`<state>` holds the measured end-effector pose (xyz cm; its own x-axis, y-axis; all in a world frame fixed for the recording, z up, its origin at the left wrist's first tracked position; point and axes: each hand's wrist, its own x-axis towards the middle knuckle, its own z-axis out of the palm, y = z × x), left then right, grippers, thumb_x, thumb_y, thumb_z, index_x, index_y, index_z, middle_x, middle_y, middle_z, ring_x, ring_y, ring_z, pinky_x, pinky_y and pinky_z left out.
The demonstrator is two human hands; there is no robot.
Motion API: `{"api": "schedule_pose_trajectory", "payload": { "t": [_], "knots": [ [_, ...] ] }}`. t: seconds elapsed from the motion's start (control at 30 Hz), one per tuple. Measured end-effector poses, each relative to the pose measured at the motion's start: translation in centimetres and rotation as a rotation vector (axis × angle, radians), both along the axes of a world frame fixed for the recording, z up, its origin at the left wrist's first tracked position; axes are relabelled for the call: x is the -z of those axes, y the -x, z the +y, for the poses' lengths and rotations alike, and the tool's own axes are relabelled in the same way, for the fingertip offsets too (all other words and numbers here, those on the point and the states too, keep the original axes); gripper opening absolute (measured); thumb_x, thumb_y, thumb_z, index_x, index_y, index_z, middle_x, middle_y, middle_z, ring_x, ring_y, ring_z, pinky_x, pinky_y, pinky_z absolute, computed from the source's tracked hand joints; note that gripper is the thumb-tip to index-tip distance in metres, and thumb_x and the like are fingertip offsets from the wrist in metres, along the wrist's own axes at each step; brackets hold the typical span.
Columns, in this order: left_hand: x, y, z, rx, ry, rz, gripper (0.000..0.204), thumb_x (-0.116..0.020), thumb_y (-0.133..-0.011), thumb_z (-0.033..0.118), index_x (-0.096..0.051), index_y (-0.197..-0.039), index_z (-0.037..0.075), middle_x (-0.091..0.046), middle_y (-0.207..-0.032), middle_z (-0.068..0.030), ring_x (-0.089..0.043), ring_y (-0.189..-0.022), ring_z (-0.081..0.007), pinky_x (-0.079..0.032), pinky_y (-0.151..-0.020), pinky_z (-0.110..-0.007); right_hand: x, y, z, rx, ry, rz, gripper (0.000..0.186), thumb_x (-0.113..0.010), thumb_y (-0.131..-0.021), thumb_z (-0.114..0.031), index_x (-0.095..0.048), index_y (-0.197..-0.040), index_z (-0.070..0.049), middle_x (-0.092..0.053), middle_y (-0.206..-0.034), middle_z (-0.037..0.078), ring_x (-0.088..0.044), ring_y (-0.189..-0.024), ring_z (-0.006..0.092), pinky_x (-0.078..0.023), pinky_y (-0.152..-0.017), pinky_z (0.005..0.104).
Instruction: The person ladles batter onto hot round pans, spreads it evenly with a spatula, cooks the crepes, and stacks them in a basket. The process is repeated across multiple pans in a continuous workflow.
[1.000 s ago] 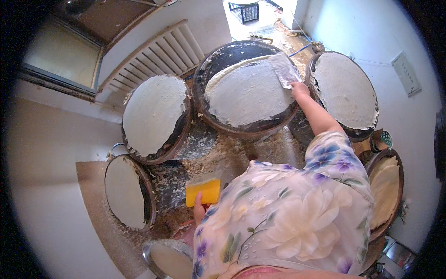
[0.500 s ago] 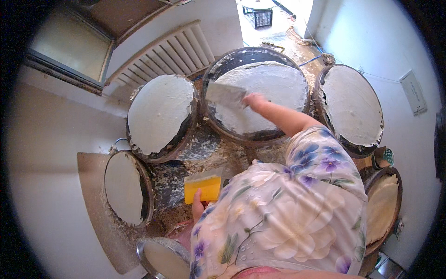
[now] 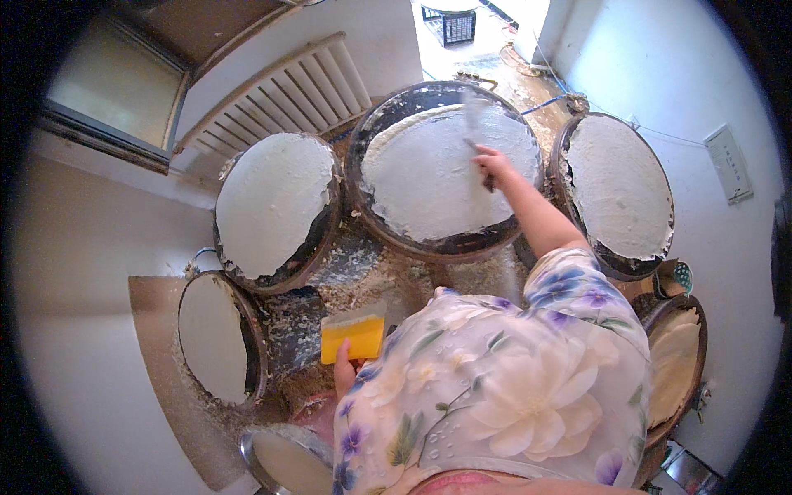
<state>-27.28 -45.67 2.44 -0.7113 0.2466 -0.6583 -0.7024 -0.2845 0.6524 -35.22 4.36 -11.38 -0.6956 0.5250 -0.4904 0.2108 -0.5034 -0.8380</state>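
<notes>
Over the large middle round griddle (image 3: 356, 186), my right hand (image 3: 493, 167) grips a wide flat spreader (image 3: 477, 122) by its handle. Motion blurs its blade, which points front to back across a thin white batter layer (image 3: 417, 169). The batter covers most of the griddle, with dark metal bare around the far and near edges. Low at the left of my body, my left hand (image 3: 344, 363) holds a yellow scraper (image 3: 352, 337). Pale batter smears its upper edge. My thumb lies on the scraper's face; the other fingers are mostly hidden.
White batter sheets lie on a left griddle (image 3: 276, 206), a smaller lower-left griddle (image 3: 216, 334) and a right griddle (image 3: 619, 186). A lower-right griddle (image 3: 672, 359) holds yellowish sheets. A metal bucket (image 3: 285, 462) with pale liquid stands lower left. Behind is a radiator (image 3: 285, 95).
My right hand has moved right and the spreader has turned from pointing left to pointing front to back. Batter now reaches the middle griddle's left side. My left hand still holds the scraper.
</notes>
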Motion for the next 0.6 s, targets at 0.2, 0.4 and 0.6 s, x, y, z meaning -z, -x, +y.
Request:
{"api": "schedule_pose_trajectory", "payload": {
  "t": [0.2,0.4,0.6],
  "knots": [
    [-1.1,-0.1,3.4,-0.295,0.17,-0.088,0.022,-0.047,-0.081,0.033,-0.049,-0.075,0.012,-0.045,-0.054,0.0033,-0.038,-0.044,-0.0065,-0.028,-0.04,-0.02,-2.2,6.9,-9.7,-0.842,-1.095,-0.403,0.023,-0.057,-0.07,-0.012,-0.061,-0.093,-0.01,-0.061,-0.084,0.01,-0.059,-0.075,0.0208,-0.048,-0.063,0.034],
    [-0.9,0.2,1.3,-0.101,0.055,-0.068,0.022,-0.048,-0.081,0.034,-0.049,-0.077,0.012,-0.044,-0.052,0.0038,-0.035,-0.039,-0.0061,-0.024,-0.035,-0.02,-3.8,7.9,-3.3,-0.835,-1.598,-0.657,0.023,-0.043,-0.076,-0.012,-0.06,-0.09,-0.01,-0.059,-0.094,0.012,-0.057,-0.089,0.0277,-0.047,-0.073,0.0373],
    [0.5,1.1,0.5,-0.059,0.124,-0.026,0.021,-0.048,-0.081,0.034,-0.049,-0.075,0.013,-0.04,-0.049,0.0043,-0.031,-0.036,-0.0054,-0.02,-0.032,-0.021,-2.5,0.2,5.5,-0.379,-1.311,-0.756,0.025,-0.049,-0.073,-0.009,-0.059,-0.095,-0.007,-0.059,-0.089,0.015,-0.059,-0.078,0.027,-0.048,-0.066,0.0356]
  ]
}}
